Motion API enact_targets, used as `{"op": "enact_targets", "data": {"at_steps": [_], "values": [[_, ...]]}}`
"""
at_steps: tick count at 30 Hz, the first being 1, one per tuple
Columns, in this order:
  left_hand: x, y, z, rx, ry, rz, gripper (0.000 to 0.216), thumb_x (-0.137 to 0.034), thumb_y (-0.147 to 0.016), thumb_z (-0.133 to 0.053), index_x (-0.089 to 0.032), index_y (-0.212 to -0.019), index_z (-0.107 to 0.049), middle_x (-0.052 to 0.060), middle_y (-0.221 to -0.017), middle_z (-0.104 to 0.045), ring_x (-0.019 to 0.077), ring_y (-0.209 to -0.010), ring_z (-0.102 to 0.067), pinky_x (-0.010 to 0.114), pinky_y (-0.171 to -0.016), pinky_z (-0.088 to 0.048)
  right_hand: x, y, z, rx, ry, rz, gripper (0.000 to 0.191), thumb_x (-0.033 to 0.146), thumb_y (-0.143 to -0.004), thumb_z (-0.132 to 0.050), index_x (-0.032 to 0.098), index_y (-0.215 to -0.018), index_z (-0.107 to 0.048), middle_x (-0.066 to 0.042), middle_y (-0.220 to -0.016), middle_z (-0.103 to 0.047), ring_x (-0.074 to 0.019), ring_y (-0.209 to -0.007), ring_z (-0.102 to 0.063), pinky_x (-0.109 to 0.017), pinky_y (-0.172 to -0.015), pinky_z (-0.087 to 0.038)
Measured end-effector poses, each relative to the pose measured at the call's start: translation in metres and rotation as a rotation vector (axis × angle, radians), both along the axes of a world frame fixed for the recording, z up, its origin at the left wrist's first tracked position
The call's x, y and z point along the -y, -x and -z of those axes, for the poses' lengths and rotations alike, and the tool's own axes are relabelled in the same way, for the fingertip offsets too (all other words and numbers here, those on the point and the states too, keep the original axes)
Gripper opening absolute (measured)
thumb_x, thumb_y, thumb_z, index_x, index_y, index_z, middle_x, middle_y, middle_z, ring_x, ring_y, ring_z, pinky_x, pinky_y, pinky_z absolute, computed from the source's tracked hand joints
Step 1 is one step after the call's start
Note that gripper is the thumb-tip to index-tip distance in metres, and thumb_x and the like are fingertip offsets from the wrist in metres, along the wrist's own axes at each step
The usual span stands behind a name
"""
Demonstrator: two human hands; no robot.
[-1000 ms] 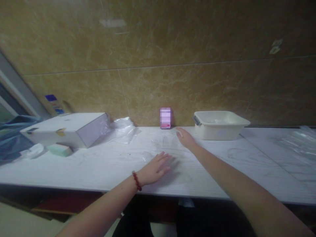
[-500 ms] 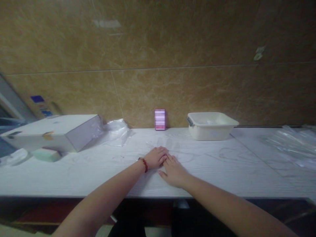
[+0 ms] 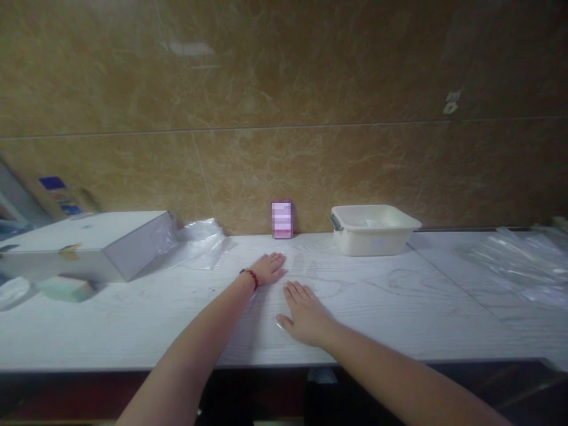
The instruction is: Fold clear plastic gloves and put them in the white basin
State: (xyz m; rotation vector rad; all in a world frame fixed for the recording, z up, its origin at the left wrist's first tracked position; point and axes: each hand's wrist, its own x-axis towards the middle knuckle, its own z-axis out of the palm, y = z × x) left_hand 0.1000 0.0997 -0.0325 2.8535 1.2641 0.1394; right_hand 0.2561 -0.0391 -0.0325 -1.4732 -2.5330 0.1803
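My left hand (image 3: 268, 268), with a red bead bracelet at the wrist, lies flat and open on the white table (image 3: 390, 307), reaching toward the back. Nearer the front edge my right hand (image 3: 304, 312) rests palm down with its fingers stretched out. A thin clear plastic sheet (image 3: 306, 269), hard to make out, seems to lie under and between both hands. Neither hand holds anything. A small pink box (image 3: 281, 219) stands upright against the wall just beyond the left hand.
A cream plastic tub (image 3: 373, 229) sits at the back right. A white cardboard box (image 3: 84, 244) lies at the left with crumpled clear plastic (image 3: 199, 242) beside it and a pale green block (image 3: 64, 288) in front. More clear plastic (image 3: 515, 260) covers the far right.
The left hand has slid away from me toward the wall. The right hand came back from near the pink box to the front and now lies apart from the left.
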Motion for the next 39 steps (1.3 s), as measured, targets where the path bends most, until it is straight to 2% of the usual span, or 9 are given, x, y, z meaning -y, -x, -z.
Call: {"op": "enact_targets", "data": {"at_steps": [4, 8, 13, 17, 21, 26, 31, 34, 39], "values": [[0.005, 0.007, -0.010, 0.041, -0.011, -0.089, 0.051, -0.045, -0.081, -0.018, -0.017, -0.123, -0.029, 0.011, -0.129, -0.028, 0.0196, -0.120, -0.021, 0.042, -0.095, -0.015, 0.000, 0.000, 0.000, -0.007, 0.009, 0.004, 0.070, 0.054, -0.077, -0.019, 0.006, -0.127, -0.023, -0.012, -0.133, -0.016, -0.0235, -0.122, -0.007, -0.038, -0.098, -0.004], [0.034, 0.026, -0.018, 0.067, -0.040, -0.075, 0.054, -0.046, -0.081, -0.017, -0.015, -0.126, -0.023, 0.011, -0.131, -0.025, 0.0187, -0.121, -0.018, 0.039, -0.096, -0.013, -0.001, -0.001, 0.002, -0.016, -0.009, -0.003, 0.068, 0.052, -0.077, -0.021, 0.006, -0.126, -0.023, -0.012, -0.133, -0.017, -0.0233, -0.122, -0.008, -0.038, -0.098, -0.004], [0.074, 0.051, -0.012, 0.025, -0.018, -0.042, 0.054, -0.048, -0.080, -0.021, -0.021, -0.127, -0.021, 0.008, -0.131, -0.024, 0.0193, -0.121, -0.017, 0.039, -0.096, -0.015, -0.003, -0.001, 0.005, -0.018, -0.021, -0.007, 0.069, 0.052, -0.077, -0.021, 0.005, -0.126, -0.024, -0.013, -0.133, -0.017, -0.0236, -0.122, -0.009, -0.038, -0.098, -0.005], [0.085, 0.065, -0.003, -0.020, -0.011, -0.086, 0.056, -0.050, -0.079, -0.022, -0.021, -0.127, -0.021, 0.009, -0.131, -0.024, 0.0222, -0.121, -0.018, 0.043, -0.095, -0.015, -0.003, -0.001, 0.006, -0.033, -0.008, -0.001, 0.069, 0.054, -0.076, -0.021, 0.006, -0.126, -0.024, -0.013, -0.133, -0.017, -0.0233, -0.122, -0.009, -0.038, -0.098, -0.005], [0.080, 0.080, 0.004, -0.054, 0.002, -0.157, 0.059, -0.052, -0.078, -0.022, -0.020, -0.127, -0.021, 0.010, -0.132, -0.022, 0.0233, -0.121, -0.017, 0.045, -0.094, -0.015, -0.002, -0.001, 0.005, -0.038, 0.000, -0.002, 0.070, 0.055, -0.076, -0.021, 0.006, -0.126, -0.024, -0.012, -0.133, -0.017, -0.0234, -0.122, -0.009, -0.038, -0.098, -0.006], [0.061, 0.099, 0.003, -0.004, 0.013, -0.340, 0.056, -0.048, -0.078, -0.026, -0.016, -0.123, -0.030, 0.012, -0.130, -0.027, 0.0241, -0.119, -0.021, 0.043, -0.094, -0.018, -0.004, -0.003, 0.005, -0.066, 0.018, -0.011, 0.071, 0.055, -0.075, -0.024, 0.006, -0.126, -0.024, -0.013, -0.133, -0.017, -0.0237, -0.122, -0.009, -0.038, -0.098, -0.006], [0.041, 0.107, -0.020, 0.130, 0.021, -0.503, 0.043, -0.038, -0.077, -0.031, -0.013, -0.106, -0.050, 0.012, -0.108, -0.052, 0.0196, -0.099, -0.047, 0.029, -0.084, -0.033, -0.010, -0.003, 0.000, -0.209, 0.078, 0.053, 0.060, 0.048, -0.077, -0.029, 0.009, -0.123, -0.030, -0.011, -0.129, -0.028, -0.0201, -0.120, -0.019, -0.035, -0.097, -0.015], [0.036, 0.104, -0.036, 0.109, 0.142, -0.592, 0.038, -0.039, -0.070, -0.038, -0.014, -0.091, -0.057, 0.010, -0.088, -0.060, 0.0193, -0.081, -0.054, 0.026, -0.071, -0.039, -0.014, -0.006, -0.004, -0.352, 0.052, 0.122, 0.049, 0.040, -0.078, -0.032, 0.012, -0.117, -0.038, -0.009, -0.121, -0.040, -0.0164, -0.113, -0.033, -0.031, -0.094, -0.024], [0.038, 0.095, -0.038, -0.022, 0.370, -0.497, 0.034, -0.045, -0.061, -0.044, -0.015, -0.062, -0.061, 0.006, -0.062, -0.061, 0.0186, -0.062, -0.055, 0.024, -0.055, -0.038, -0.027, -0.013, -0.020, -0.481, -0.040, 0.167, 0.030, 0.029, -0.075, -0.038, 0.017, -0.098, -0.053, -0.006, -0.100, -0.056, -0.0146, -0.095, -0.049, -0.029, -0.085, -0.035]]}}
